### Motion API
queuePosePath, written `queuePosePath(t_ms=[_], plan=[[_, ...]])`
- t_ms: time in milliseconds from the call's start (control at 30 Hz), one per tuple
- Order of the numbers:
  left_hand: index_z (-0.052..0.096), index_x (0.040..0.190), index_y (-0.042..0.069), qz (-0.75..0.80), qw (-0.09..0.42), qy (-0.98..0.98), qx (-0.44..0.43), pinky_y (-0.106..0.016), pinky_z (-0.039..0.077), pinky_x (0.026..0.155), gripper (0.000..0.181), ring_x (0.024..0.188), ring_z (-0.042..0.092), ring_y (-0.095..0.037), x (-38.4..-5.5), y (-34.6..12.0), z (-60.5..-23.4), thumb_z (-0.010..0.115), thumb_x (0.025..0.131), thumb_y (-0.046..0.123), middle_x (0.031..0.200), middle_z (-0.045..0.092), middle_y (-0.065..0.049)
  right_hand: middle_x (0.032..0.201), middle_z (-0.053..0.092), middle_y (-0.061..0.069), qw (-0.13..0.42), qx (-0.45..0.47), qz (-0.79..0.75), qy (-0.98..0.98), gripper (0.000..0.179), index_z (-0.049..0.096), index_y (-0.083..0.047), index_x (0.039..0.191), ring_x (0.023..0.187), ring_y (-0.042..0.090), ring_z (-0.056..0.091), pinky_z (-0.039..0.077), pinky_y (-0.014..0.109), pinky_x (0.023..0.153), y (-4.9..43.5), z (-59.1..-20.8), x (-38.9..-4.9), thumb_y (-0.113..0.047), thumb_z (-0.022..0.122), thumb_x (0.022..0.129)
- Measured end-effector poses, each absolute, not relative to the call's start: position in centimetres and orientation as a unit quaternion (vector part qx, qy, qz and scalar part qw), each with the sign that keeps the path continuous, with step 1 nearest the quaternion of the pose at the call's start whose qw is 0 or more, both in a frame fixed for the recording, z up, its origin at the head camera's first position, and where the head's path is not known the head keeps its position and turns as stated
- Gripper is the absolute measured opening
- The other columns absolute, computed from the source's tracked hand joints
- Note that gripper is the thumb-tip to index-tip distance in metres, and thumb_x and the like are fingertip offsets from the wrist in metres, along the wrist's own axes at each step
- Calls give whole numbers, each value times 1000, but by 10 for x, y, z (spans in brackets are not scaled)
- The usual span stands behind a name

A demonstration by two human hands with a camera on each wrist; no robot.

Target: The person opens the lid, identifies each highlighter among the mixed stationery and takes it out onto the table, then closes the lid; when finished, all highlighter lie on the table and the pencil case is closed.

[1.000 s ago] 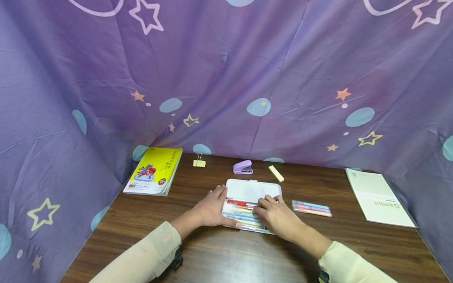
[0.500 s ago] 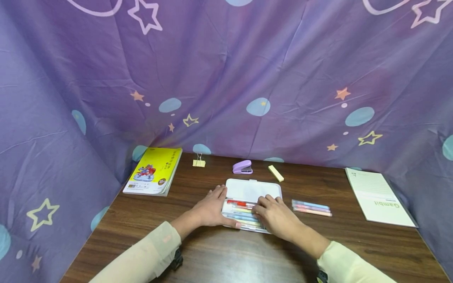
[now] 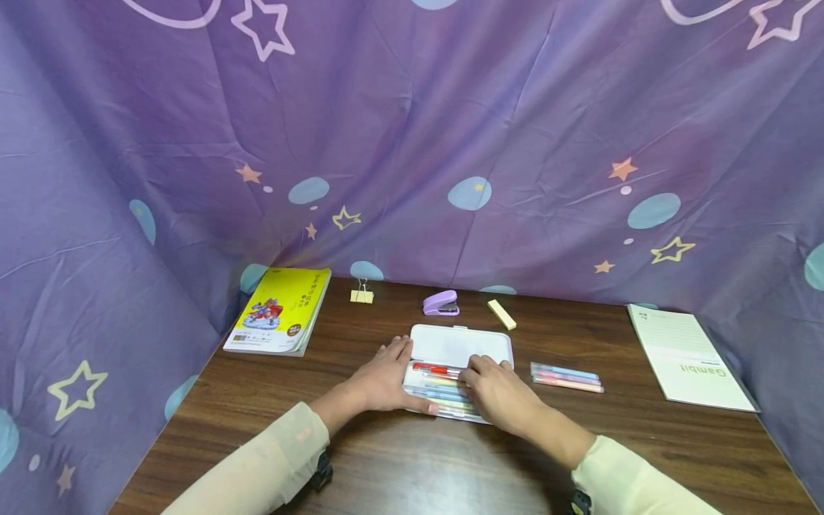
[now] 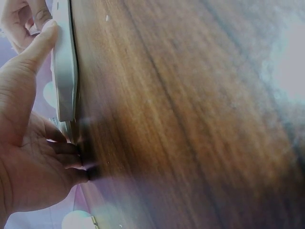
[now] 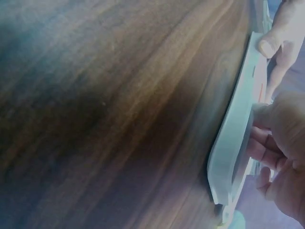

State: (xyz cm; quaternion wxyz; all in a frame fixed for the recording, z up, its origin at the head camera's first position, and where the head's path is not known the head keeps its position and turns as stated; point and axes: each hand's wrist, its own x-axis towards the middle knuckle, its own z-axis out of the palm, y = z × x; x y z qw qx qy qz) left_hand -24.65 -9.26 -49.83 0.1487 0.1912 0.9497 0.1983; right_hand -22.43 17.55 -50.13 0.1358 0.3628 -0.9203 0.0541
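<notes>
An opened white pencil case (image 3: 460,346) lies on the table in the head view, lid folded back. Several pens (image 3: 440,390), one of them red, lie inside it. My left hand (image 3: 385,379) holds the case's left end, its thumb along the front edge and the fingers behind; the left wrist view shows that thumb (image 4: 40,45) on the rim. Over the right half of the case is my right hand (image 3: 498,393), fingers bent down into it among the pens. The case wall (image 5: 233,133) hides some of those fingertips in the right wrist view, so their hold on a pen is unclear.
Several pastel pens (image 3: 566,378) lie right of the case. Behind it stand a purple stapler (image 3: 441,304), a pale yellow bar (image 3: 502,315) and a binder clip (image 3: 362,295). A yellow book (image 3: 280,311) is at left, a notepad (image 3: 692,361) at right. A purple curtain (image 3: 412,143) hangs behind.
My right hand has shifted slightly left over the pens in the case. The left hand and the case stay where they were.
</notes>
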Motion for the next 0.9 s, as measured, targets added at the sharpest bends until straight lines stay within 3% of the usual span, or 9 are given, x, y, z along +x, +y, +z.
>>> queuePosePath(t_ms=[333,767,900], plan=[[15,177,2,197,154,950,185,-55,25,140,145,174,14,-37,-246,-93,-499,79,78,88,186,16,-18,93,63,-3,128,371,62,-918,10,75,-16,96,89,18,64,44,29,63,175,-504,-229,-17,85,95],[16,177,1,195,149,950,192,-53,23,141,146,174,14,-37,-247,-94,-500,79,78,88,186,17,-20,97,65,-1,112,371,43,-921,7,76,-14,99,88,18,63,50,33,65,173,-498,-227,-15,83,98],[16,176,0,195,145,949,198,-52,21,142,146,174,15,-38,-247,-93,-499,79,79,88,186,17,-20,95,65,3,126,368,10,-921,9,77,-11,93,82,20,62,54,37,63,168,-494,-218,-7,84,92]])
